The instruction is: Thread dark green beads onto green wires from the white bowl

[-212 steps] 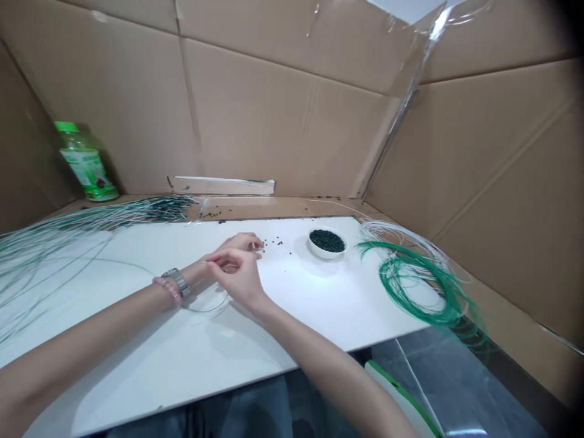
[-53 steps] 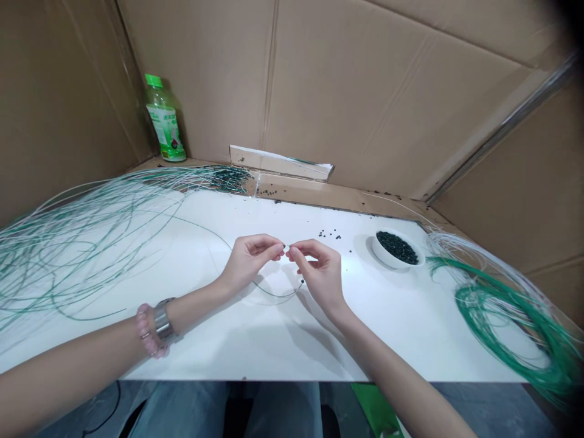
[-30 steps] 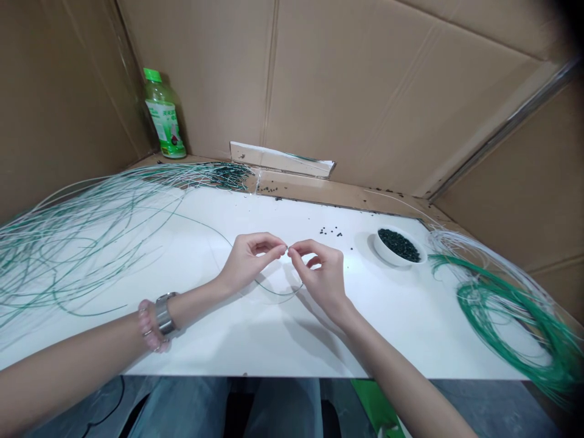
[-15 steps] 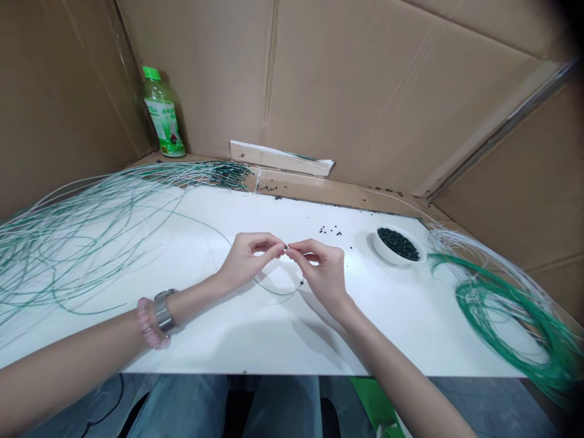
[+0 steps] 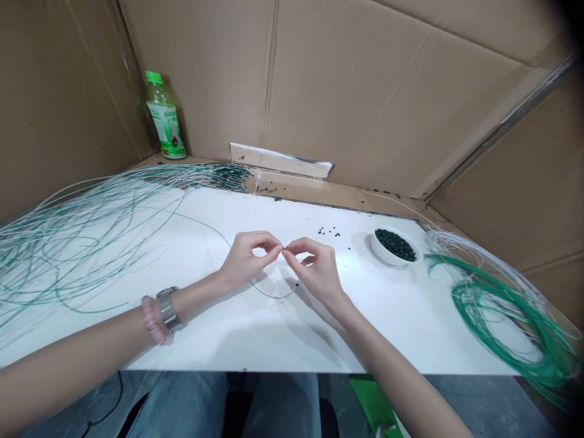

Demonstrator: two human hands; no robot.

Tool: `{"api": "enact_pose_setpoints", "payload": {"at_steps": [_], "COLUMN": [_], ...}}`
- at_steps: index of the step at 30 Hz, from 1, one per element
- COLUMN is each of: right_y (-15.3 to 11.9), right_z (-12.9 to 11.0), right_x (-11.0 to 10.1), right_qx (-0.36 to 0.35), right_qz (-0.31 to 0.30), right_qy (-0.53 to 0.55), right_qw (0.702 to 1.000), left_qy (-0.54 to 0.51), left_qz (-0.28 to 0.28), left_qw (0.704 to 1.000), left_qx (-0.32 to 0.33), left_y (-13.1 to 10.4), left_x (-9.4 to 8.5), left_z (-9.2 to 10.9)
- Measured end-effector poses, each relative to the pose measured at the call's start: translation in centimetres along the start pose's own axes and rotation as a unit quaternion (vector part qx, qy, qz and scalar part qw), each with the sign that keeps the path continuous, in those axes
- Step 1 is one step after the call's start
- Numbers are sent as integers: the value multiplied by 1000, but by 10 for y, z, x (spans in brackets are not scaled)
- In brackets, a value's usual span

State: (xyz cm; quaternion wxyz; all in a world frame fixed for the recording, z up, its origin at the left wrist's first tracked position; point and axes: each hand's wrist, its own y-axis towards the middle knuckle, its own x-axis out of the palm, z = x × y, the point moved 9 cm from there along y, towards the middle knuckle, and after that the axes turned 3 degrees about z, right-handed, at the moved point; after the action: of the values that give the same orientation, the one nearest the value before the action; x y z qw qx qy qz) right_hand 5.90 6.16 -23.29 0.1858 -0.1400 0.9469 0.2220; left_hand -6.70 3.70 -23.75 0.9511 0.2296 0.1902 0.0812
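Observation:
Over the middle of the white table, my left hand [image 5: 249, 258] and my right hand [image 5: 316, 267] meet tip to tip, each in a closed pinch. A thin green cord [image 5: 274, 297] comes from the left, passes behind my left hand and loops below both hands. It rises behind my right hand, whose pinch appears to hold it near the end. One small dark bead [image 5: 297, 284] sits on the cord beside my right palm. Whatever my left fingertips pinch is too small to make out.
A white bowl [image 5: 393, 258] of dark beads stands right, with loose beads [image 5: 329, 232] left of it. Coiled green cord [image 5: 511, 340] lies far right. Many strands [image 5: 114, 231] spread left, beaded at their far ends. A green bottle [image 5: 166, 128] stands by the cardboard wall [image 5: 337, 91].
My hands have shifted very slightly left, still tip to tip. The dark bead that showed between the fingertips is now hardly visible. The cord loop hangs slightly differently.

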Motion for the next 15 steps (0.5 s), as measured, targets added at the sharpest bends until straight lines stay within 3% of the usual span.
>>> {"api": "enact_pose_setpoints", "payload": {"at_steps": [8,15], "right_y": [1,6], "right_z": [4,14], "right_x": [0,0], "right_qx": [9,6], "right_qz": [-2,-40], "right_qy": [-28,-79], "right_qw": [1000,996], "left_qy": [38,-10], "left_qz": [-16,20], "left_qw": [998,1000], "left_qx": [47,5], "left_y": [0,7], "left_x": [1,-3], "left_z": [8,-11]}}
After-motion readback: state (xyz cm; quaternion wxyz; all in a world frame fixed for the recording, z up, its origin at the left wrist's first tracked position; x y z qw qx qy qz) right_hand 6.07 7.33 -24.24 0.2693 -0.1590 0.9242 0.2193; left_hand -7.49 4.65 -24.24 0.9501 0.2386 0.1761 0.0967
